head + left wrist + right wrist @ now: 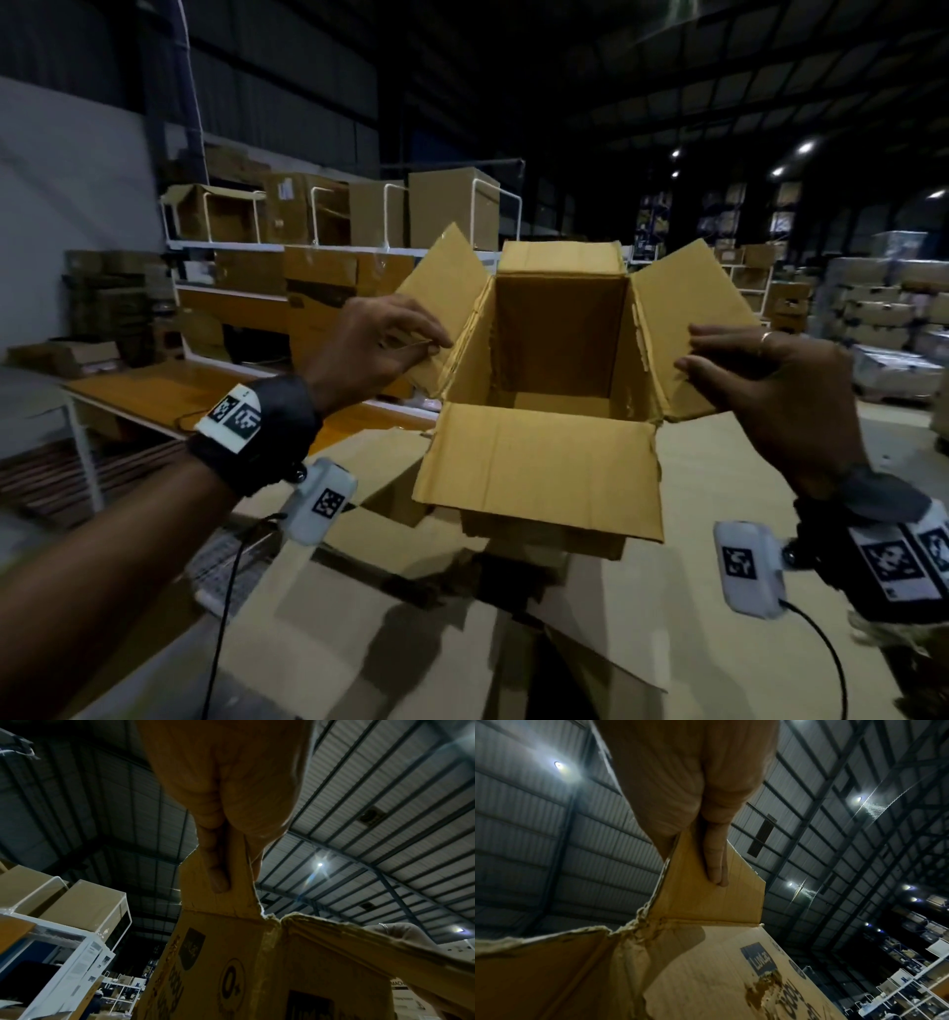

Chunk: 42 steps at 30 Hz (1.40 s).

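An empty brown cardboard box point(557, 360) is held up in front of me with all its top flaps spread out. My left hand point(382, 342) pinches the left flap point(444, 288), thumb below and fingers above. My right hand point(760, 370) pinches the right flap point(688, 298) the same way; it wears a ring. In the left wrist view, the left hand point(221, 850) has fingers point(217, 874) lying against the flap above the printed box side point(231, 973). In the right wrist view, the right hand point(706, 833) has fingers point(716, 866) flat on the flap point(711, 898).
Flattened cardboard sheets point(411, 632) cover the surface below the box. A wooden table point(154, 395) stands at the left. White shelves with several cartons point(334, 216) stand behind, and stacked cartons point(883, 308) fill the right side.
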Motion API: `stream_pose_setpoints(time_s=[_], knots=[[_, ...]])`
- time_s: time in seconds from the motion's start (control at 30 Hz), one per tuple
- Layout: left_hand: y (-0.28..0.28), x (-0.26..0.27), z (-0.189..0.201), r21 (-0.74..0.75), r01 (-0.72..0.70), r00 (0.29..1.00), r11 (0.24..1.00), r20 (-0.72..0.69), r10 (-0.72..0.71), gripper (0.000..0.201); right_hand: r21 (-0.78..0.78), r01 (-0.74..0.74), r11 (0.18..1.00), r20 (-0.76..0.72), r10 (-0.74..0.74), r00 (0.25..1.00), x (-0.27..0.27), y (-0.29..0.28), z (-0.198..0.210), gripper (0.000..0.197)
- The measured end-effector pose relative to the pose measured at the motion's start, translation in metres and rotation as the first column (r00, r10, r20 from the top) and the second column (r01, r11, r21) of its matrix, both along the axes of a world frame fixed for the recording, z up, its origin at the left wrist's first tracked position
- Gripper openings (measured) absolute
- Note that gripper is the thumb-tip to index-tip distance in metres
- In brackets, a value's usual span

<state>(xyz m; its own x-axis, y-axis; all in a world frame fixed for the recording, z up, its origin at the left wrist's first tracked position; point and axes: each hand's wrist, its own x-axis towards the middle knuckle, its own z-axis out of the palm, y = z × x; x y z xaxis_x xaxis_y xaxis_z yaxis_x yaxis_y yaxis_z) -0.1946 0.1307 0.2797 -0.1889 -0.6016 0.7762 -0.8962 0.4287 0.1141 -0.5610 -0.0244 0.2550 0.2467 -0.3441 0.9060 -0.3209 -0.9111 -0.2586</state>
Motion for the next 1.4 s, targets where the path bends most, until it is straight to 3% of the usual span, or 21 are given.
stream_pose_setpoints(time_s=[0.27, 0.5, 0.67, 1.1, 1.4], knots=[[-0.020, 0.086, -0.009, -0.005, 0.008, 1.000, 1.000, 0.006, -0.008, 0.017, -0.039, 0.012, 0.999, -0.004, -0.012, 1.000, 0.084, -0.017, -0.006, 0.029], [-0.056, 0.147, -0.012, 0.028, 0.014, 0.997, 1.000, 0.079, -0.016, 0.018, 0.010, -0.027, 1.000, 0.014, 0.027, 1.000, 0.144, -0.047, -0.024, 0.030], [-0.077, 0.182, -0.026, 0.040, 0.024, 0.999, 0.999, 0.037, -0.026, 0.018, 0.056, -0.034, 0.998, 0.031, 0.033, 0.999, 0.180, -0.060, -0.042, 0.029], [-0.106, 0.245, -0.100, 0.142, 0.179, 0.981, 0.973, -0.100, -0.166, 0.019, 0.135, 0.130, 0.982, -0.025, -0.128, 0.991, 0.225, -0.041, -0.097, 0.027], [-0.121, 0.268, -0.109, 0.242, 0.203, 0.978, 0.949, -0.105, -0.182, 0.024, 0.289, 0.260, 0.921, -0.157, -0.222, 0.962, 0.244, -0.013, -0.084, 0.025]])
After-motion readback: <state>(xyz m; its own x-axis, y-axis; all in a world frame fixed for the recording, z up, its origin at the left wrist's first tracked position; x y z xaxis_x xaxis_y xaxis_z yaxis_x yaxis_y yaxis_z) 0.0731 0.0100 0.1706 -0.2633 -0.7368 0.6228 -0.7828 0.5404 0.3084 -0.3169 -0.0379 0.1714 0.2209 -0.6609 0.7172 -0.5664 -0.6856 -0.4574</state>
